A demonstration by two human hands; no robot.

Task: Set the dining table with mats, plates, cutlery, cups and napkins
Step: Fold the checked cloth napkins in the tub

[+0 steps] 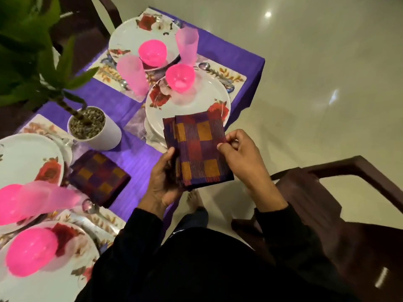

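Showing four plates (187, 110), two napkin stacks (197, 149)

1. The floor (316, 73) is pale, glossy tile, and it fills the right and upper part of the view.
2. Bright spots of lamp light (267, 14) reflect on the floor.
3. A dark brown chair (327, 192) stands at the lower right, just beside the desk.
4. Another dark chair (87, 18) stands at the far side, at the upper left.
5. The desk (229, 55) is covered with a purple cloth.
6. A green plant (32, 51) in a white pot (102, 136) stands on the desk.
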